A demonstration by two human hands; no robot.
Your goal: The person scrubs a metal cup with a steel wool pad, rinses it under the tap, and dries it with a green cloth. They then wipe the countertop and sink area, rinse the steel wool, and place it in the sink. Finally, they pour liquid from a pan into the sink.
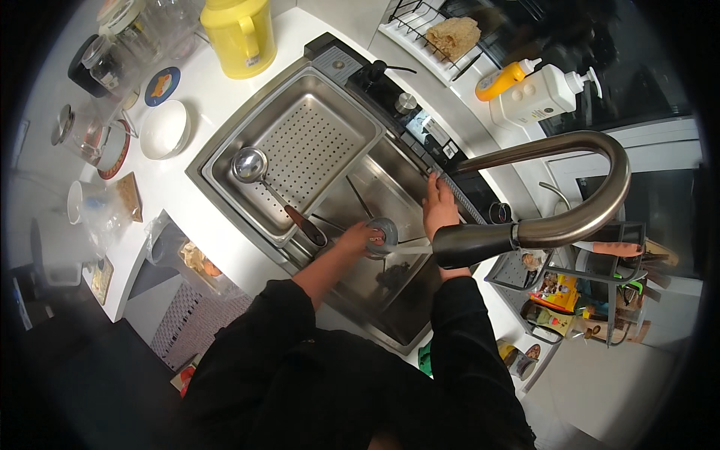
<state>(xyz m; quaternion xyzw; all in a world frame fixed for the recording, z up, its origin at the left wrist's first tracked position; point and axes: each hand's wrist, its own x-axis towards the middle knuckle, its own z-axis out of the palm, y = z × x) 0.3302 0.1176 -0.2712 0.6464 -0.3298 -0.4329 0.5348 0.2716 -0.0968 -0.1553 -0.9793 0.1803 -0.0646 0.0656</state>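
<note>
My left hand [356,238] holds a small, round, cup-like vessel [388,225] that looks clear, low in the steel sink [413,163]. Some fingertips show within its ring. A stream of water [415,250] runs from the black spray head [469,246] of the faucet onto the vessel. My right hand [440,209] lies at the sink's faucet-side edge, fingers extended and nothing seen in its grasp. The spray head hides part of my right wrist. A dark drain [394,275] shows below the vessel.
A perforated steel tray [315,146] spans the sink's far part, with a ladle [249,165] lying in it. The faucet neck [613,185] arches at right. A white bowl [165,130] and yellow pitcher [239,42] stand on the counter. A grey rack [613,281] holds knives and packets.
</note>
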